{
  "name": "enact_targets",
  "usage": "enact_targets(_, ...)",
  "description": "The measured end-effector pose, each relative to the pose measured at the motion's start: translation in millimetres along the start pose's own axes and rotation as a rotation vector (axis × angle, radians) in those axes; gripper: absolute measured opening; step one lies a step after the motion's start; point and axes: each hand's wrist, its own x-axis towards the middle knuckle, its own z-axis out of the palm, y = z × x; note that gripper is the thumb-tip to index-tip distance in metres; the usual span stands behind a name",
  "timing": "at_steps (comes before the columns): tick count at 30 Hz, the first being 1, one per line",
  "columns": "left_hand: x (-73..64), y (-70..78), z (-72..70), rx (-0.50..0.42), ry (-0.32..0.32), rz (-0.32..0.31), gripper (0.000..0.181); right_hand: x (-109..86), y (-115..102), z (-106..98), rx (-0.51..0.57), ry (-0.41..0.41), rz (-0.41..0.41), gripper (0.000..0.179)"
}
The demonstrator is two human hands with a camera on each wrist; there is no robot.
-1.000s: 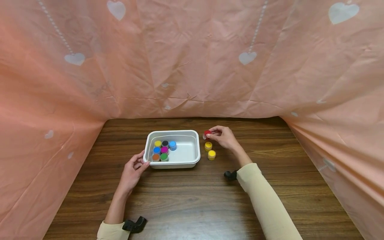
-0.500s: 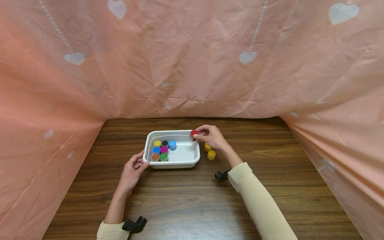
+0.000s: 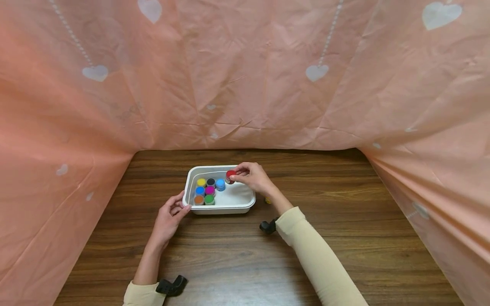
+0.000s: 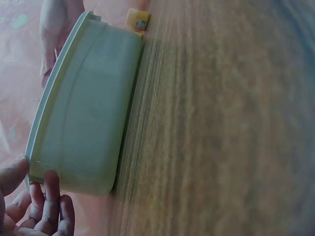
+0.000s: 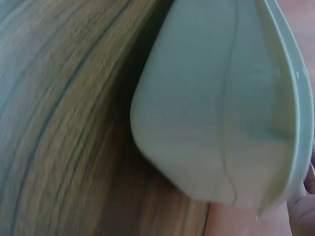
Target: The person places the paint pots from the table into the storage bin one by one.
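Observation:
A white plastic tub (image 3: 223,210) stands on the table, and my left hand (image 3: 168,217) holds its near left corner, thumb on the rim and fingers beneath it in the left wrist view. My right hand (image 3: 253,177) pinches a small red-lidded paint pot (image 3: 230,177) between thumb and fingers, over the tub's back right part. Just left of it stands a light blue pot (image 3: 220,184). More pots fill the tub's left side: yellow, black, blue, magenta (image 3: 209,191), orange and green (image 3: 209,199). The right wrist view shows mostly the tub's outer wall (image 5: 197,98).
Right of the tub, a yellow pot (image 3: 267,200) on the wooden table (image 3: 222,255) is mostly hidden by the right forearm. The left wrist view shows a yellow pot (image 4: 138,19) past the tub's far end. A pink curtain (image 3: 245,106) with hearts surrounds the table.
My right hand has carried the red-lidded pot leftward from the table beside the tub, across the rim and over the inside. My left hand has stayed at the corner.

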Motion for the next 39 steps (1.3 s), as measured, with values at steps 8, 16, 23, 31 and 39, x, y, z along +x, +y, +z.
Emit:
enact_targets(8, 1.6, 0.5, -0.9, -0.001, 0.0, 0.012, 0.058, 8.2, -9.0, 23.8, 0.03, -0.004, 0.008, 0.027)
enact_targets(16, 1.9, -0.6, -0.3, -0.007, -0.003, 0.015, 0.058, 14.5, -2.9, 43.5, 0.019, -0.037, 0.03, 0.024)
enact_targets(23, 1.4, -0.6, 0.4, -0.01, 0.001, 0.006, 0.057, 17.3, 1.8, 52.3, -0.079, -0.046, 0.061, 0.024)
enact_targets(31, 1.8, -1.2, -0.1, -0.006, -0.018, 0.004, 0.058, 16.0, 3.2, 53.8, -0.19, -0.054, 0.091, 0.024)
enact_targets(39, 1.5, -3.7, -0.7, 0.004, -0.015, 0.004, 0.058, 17.2, 5.3, 57.2, -0.243, -0.075, 0.09, 0.022)
